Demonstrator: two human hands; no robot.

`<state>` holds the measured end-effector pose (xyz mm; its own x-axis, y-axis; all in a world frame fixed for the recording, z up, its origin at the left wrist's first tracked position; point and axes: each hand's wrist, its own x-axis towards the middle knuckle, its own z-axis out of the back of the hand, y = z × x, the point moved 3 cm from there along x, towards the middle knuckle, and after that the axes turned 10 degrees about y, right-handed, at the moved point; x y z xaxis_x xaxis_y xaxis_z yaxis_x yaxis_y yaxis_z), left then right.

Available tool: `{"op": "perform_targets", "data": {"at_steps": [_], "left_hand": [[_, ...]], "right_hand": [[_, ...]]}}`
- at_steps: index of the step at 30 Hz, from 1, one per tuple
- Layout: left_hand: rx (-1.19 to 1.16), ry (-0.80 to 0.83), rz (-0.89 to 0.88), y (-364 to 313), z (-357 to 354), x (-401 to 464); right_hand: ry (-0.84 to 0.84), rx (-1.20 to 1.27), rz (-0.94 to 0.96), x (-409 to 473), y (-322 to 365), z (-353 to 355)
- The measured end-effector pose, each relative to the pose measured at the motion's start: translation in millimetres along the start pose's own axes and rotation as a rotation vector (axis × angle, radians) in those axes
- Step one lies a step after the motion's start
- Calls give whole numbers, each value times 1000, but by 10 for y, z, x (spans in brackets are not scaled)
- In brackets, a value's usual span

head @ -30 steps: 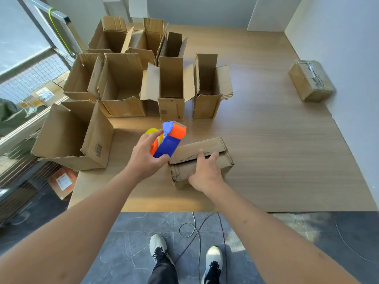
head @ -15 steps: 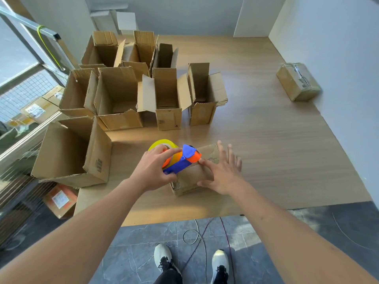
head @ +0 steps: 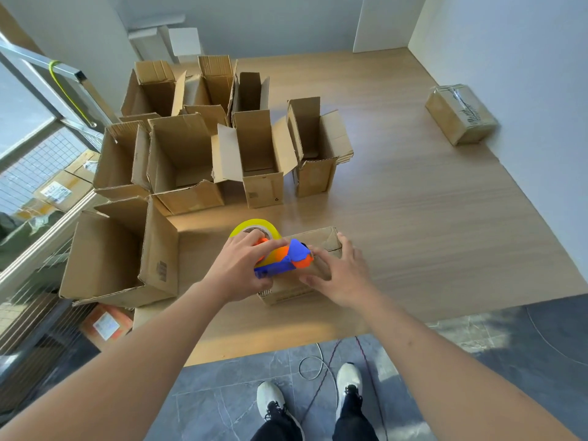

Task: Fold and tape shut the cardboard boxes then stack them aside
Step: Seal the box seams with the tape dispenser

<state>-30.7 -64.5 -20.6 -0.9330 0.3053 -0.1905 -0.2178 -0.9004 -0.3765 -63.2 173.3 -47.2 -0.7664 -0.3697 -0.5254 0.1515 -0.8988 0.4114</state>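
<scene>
We have brought the tape dispenser [head: 280, 256], gripped in our left hand [head: 238, 268], down onto the folded box [head: 299, 281] at the worktop's [head: 413, 218] six o'clock edge, while our right hand [head: 340, 275], fingers spread, now presses its flaps, ready for taping.

The blue-and-orange plastic tape dispenser [head: 283, 261] carries a yellow tape roll [head: 254, 226]. The plain brown cardboard boxes [head: 191, 160] stand on a pale wood-grain surface [head: 429, 218]; the far taped brown box [head: 461, 114] seems to bear dark print. White shoes [head: 348, 380] rest on the grey marbled floor [head: 222, 393].
</scene>
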Motion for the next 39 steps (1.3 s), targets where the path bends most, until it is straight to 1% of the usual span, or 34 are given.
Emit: {"op": "perform_targets", "data": {"at_steps": [2,3,4,6,7,9,11,14,22,24,27,30,33,39], "left_hand": [[6,8,-8,-18,-20,25],[7,6,-9,-22,-25,33],[10,3,-11,-27,-28,38],[24,4,-15,-42,-26,41],[32,8,-19,-51,-25,41],[56,15,-32,-67,-27,43],[90,22,-46,-86,-37,49],[118,32,-68,-129,-48,36],[126,25,-73,-184,-37,-2],[127,28,-70,-183,-40,4],[127,36,-62,-180,-36,14],[129,53,-46,-181,-38,23],[124,71,-31,-179,-33,37],[128,109,-20,-200,7,94]], "right_hand": [[-132,4,75,8,-16,133],[-199,52,151,23,-34,193],[-232,120,239,41,-62,235],[-192,254,393,87,-92,268],[-147,330,422,103,-83,277],[-79,530,367,153,-60,303],[0,644,326,238,-63,307],[153,662,361,302,-96,291],[313,644,411,383,-168,336],[322,666,422,394,-169,332],[272,679,416,439,-181,301],[263,697,409,445,-174,286],[257,672,378,440,-152,294],[331,753,319,457,-126,282]]}}
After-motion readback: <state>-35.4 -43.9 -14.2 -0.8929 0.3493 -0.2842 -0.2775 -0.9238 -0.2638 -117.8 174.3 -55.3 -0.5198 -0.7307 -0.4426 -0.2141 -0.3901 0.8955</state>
